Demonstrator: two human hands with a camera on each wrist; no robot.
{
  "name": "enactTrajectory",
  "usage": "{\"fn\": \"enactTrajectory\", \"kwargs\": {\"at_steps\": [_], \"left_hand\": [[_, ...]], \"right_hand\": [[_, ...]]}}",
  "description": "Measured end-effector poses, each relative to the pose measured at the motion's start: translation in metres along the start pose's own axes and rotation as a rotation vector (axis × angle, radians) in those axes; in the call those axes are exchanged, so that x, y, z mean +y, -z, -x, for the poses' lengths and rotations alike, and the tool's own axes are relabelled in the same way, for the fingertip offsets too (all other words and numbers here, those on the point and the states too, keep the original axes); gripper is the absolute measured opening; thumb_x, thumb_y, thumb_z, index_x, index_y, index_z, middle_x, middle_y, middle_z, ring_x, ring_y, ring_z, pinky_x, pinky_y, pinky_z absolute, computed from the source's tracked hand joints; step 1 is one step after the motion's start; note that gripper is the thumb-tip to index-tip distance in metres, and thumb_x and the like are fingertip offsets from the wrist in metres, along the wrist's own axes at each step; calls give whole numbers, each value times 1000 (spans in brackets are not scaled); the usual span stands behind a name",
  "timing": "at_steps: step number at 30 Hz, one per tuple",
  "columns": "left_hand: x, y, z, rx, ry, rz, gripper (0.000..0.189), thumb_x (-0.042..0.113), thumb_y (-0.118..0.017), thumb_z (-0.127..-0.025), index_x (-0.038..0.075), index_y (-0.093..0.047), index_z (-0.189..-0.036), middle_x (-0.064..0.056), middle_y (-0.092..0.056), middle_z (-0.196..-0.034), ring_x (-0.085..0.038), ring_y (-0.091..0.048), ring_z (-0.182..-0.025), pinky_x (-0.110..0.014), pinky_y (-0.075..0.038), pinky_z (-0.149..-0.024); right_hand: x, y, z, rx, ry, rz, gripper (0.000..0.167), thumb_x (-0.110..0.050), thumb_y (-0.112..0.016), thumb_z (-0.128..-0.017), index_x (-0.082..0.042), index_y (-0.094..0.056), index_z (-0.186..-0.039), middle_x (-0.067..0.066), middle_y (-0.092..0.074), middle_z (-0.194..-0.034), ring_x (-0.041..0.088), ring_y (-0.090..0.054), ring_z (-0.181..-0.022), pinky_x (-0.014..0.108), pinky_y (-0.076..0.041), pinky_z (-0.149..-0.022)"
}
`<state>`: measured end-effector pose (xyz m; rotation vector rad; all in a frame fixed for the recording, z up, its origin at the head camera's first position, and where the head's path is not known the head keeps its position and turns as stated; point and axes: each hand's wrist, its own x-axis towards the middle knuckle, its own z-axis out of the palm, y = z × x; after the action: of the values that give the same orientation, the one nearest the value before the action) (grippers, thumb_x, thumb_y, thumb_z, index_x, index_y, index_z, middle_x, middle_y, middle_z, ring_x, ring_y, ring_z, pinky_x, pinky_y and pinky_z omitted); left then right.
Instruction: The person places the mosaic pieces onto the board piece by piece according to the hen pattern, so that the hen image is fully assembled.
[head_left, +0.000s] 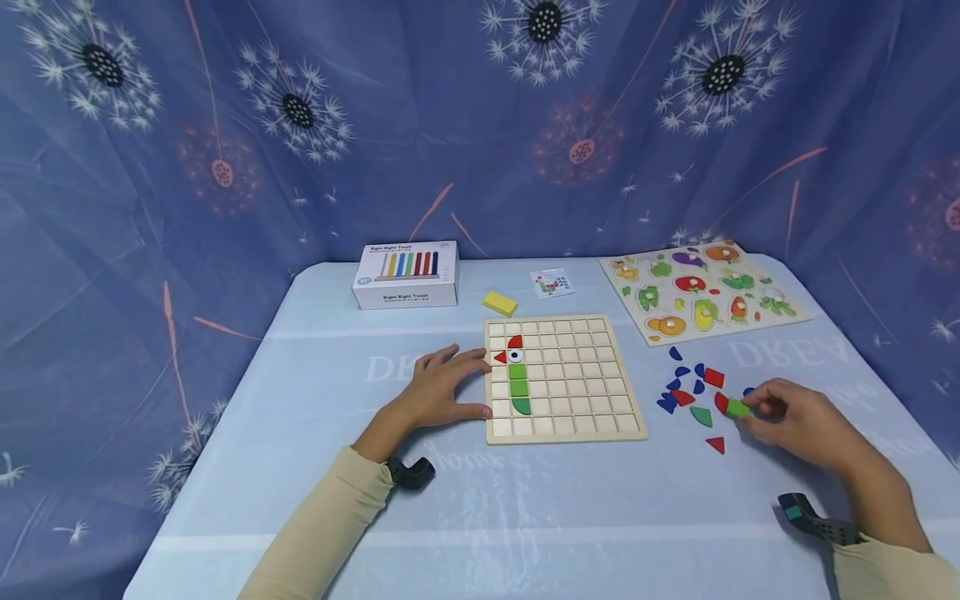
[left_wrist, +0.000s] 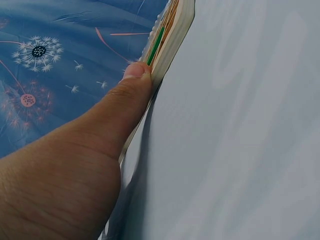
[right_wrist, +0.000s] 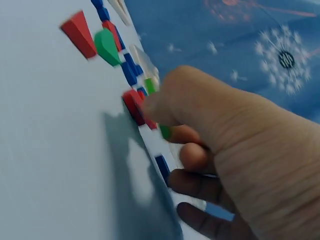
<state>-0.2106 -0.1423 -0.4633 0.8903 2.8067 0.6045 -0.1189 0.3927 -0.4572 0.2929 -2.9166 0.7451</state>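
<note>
A wooden grid board (head_left: 573, 437) lies mid-table. In its left columns sit a red quarter-round, a red triangle (head_left: 500, 357), an eye piece (head_left: 515, 356), two green squares (head_left: 518, 380) and a green quarter-round (head_left: 521, 406). My left hand (head_left: 435, 388) touches the board's left edge with spread fingers; in the left wrist view the thumb (left_wrist: 130, 95) presses the rim. Right of the board, my right hand (head_left: 798, 417) pinches a green square block (head_left: 738, 408) between thumb and index finger. A red piece (head_left: 721, 402) lies right against or beside that block; contact is unclear.
Loose pieces lie between board and right hand: several blue half-rounds (head_left: 682, 372), a red square (head_left: 715, 378), a green piece (head_left: 701, 416) and a red triangle (head_left: 716, 445). Behind stand a white box (head_left: 407, 275), yellow block (head_left: 500, 303), picture card (head_left: 552, 283) and vegetable puzzle board (head_left: 705, 292).
</note>
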Motion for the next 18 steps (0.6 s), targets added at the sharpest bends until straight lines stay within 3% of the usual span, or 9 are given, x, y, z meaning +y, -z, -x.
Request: {"fn": "enactTrajectory", "kwargs": {"at_steps": [4, 8, 18], "left_hand": [[0, 0, 1, -2, 10, 0, 77, 72, -71, -80, 33, -54, -144, 8, -33, -162, -35, -16, -151, -61, -13, -113], [1, 0, 0, 2, 8, 2, 76, 71, -71, -80, 33, -54, -143, 8, -33, -162, -35, -17, -151, -61, -14, -112], [0, -1, 0, 2, 8, -13, 75, 72, -70, -80, 34, -53, -143, 9, -33, -162, -35, -17, -151, -60, -14, -112]], "right_hand": [[-10, -4, -12, 28, 59, 20, 34, -4, -92, -68, -6, -72, -95, -2, -60, -86, 10, -49, -78, 9, -42, -68], [-21, -8, -25, 30, 122, 31, 34, -6, -92, -69, -8, -72, -96, -2, -62, -89, 15, -54, -80, 13, -47, -68], [-62, -20, -65, -50, 256, 17, 30, -12, -89, -76, -13, -70, -99, -3, -62, -91, 17, -59, -81, 31, -54, -68]]}}
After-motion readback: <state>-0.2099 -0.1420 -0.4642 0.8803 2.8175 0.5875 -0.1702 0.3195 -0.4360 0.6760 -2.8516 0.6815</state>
